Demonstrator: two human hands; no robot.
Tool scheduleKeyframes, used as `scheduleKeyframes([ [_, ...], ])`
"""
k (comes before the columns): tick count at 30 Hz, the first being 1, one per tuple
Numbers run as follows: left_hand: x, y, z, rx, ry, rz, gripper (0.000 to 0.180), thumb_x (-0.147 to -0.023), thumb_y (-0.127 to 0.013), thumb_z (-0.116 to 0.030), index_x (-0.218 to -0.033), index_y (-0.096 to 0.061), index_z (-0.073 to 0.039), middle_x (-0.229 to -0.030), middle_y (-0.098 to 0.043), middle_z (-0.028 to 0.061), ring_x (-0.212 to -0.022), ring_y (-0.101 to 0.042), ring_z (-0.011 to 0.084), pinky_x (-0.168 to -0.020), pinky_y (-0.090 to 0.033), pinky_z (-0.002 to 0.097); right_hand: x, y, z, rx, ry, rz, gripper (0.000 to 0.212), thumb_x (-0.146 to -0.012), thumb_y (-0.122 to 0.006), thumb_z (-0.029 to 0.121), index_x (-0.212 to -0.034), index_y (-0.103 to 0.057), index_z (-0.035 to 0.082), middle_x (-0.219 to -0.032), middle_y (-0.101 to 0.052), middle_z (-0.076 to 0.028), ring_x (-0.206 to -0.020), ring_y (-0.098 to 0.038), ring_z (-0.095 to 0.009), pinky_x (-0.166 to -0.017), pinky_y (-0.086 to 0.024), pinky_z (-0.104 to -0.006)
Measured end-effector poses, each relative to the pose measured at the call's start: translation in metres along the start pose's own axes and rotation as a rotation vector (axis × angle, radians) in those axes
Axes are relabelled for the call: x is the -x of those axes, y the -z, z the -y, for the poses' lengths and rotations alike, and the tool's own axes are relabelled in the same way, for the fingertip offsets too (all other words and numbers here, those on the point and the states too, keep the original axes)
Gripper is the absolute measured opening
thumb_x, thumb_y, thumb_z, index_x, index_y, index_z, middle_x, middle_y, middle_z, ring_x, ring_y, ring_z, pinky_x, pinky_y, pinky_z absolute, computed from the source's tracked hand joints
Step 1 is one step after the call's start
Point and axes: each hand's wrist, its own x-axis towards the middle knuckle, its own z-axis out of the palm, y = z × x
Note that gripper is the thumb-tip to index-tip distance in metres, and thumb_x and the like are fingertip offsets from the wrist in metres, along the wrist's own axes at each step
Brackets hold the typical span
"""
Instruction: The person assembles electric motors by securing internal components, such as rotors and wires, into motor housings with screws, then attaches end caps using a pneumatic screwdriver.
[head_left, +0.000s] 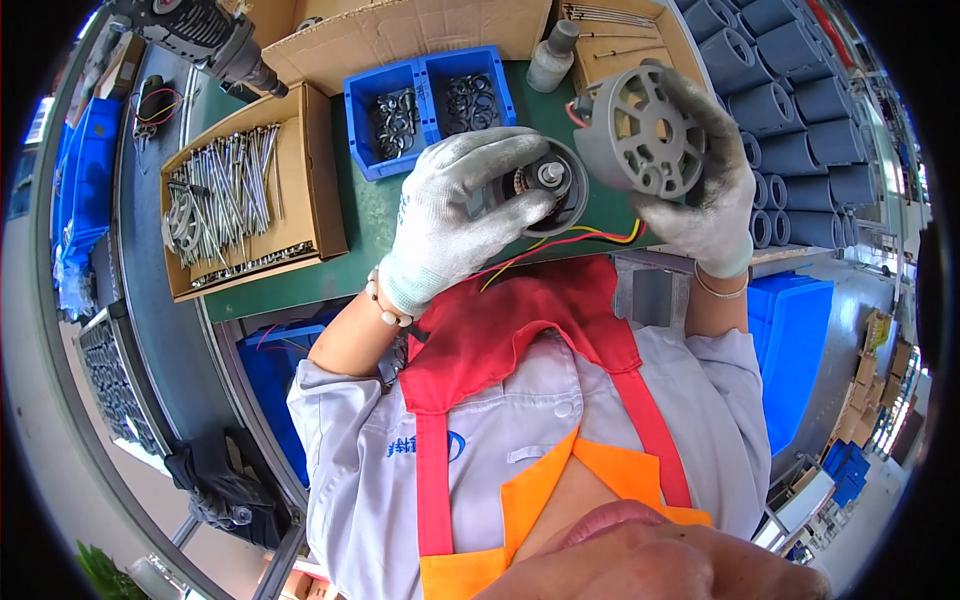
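Observation:
My left hand (465, 205), in a whitish work glove, grips a dark grey round motor part (570, 208). A shaft with a silvery tip stands up in its middle, and copper-coloured windings show beside my fingers. Just to the right, my right hand (715, 170), gloved and smudged grey, is closed around the rim of a grey motor end cover (640, 140) with spoke-like openings and a centre hole. The two parts are held close together above the green table (370, 255). Red, yellow and black wires (590, 235) trail below them.
At left is a cardboard box (325, 200) of long metal bolts. Blue bins (430, 140) hold small rings. Behind stand a grey bottle (553, 60) and a cardboard tray (670, 25) with rods. Grey cylinders (800, 130) are stacked at right; a power driver (235, 55) hangs upper left.

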Motion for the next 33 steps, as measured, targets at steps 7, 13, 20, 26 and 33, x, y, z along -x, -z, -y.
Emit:
scheduleKeyframes([
  [7, -0.004, 0.004, -0.003, -0.082, -0.022, 0.036, 0.041, -0.074, -0.077, -0.024, -0.109, -0.069, -0.004, -0.11, -0.068, 0.0148, -0.102, -0.065, 0.0314, -0.09, -0.048, 0.0393, -0.005, 0.0, 0.009, 0.179, -0.061, 0.069, 0.086, -0.062, -0.08, 0.006, -0.138, -0.042, -0.004, -0.142, -0.046, -0.021, -0.13, -0.048, -0.029, -0.108, -0.04, -0.0402],
  [13, -0.001, 0.003, 0.002, 0.001, 0.013, 0.041, 0.046, -0.074, -0.076, -0.023, -0.113, -0.066, -0.002, -0.114, -0.066, 0.0166, -0.105, -0.064, 0.0315, -0.093, -0.047, 0.0394, -0.01, 0.0, 0.016, 0.297, 0.013, 0.089, 0.083, -0.061, -0.08, 0.007, -0.136, -0.046, -0.005, -0.141, -0.046, -0.023, -0.129, -0.049, -0.031, -0.107, -0.041, -0.0406],
  [20, 0.002, -0.002, 0.014, 0.319, -0.086, -0.1, 0.079, -0.081, -0.065, -0.027, -0.146, -0.032, 0.003, -0.146, -0.042, 0.0191, -0.134, -0.043, 0.0307, -0.111, -0.033, 0.0409, -0.027, -0.019, 0.024, -0.179, -0.005, 0.082, 0.077, -0.06, -0.084, 0.009, -0.13, -0.054, 0.001, -0.127, -0.06, -0.014, -0.118, -0.058, -0.024, -0.099, -0.048, -0.037],
  [26, 0.006, 0.0, 0.025, 0.269, -0.143, -0.118, 0.074, -0.08, -0.061, -0.024, -0.143, -0.036, 0.005, -0.145, -0.042, 0.0213, -0.134, -0.042, 0.0318, -0.112, -0.031, 0.0417, -0.036, -0.026, 0.002, 0.268, 0.158, 0.406, 0.076, -0.059, -0.084, 0.017, -0.129, -0.056, 0.006, -0.126, -0.059, -0.014, -0.116, -0.057, -0.032, -0.1, -0.044, -0.0419],
  [33, 0.012, -0.02, 0.034, 0.125, -0.235, -0.094, 0.059, -0.086, -0.067, -0.033, -0.132, -0.051, 0.0, -0.138, -0.046, 0.0258, -0.126, -0.048, 0.0366, -0.105, -0.038, 0.0446, -0.022, -0.037, -0.013, 0.262, 0.16, 0.307, 0.082, -0.057, -0.086, 0.024, -0.131, -0.054, 0.011, -0.131, -0.055, -0.015, -0.12, -0.053, -0.037, -0.101, -0.042, -0.0459],
])
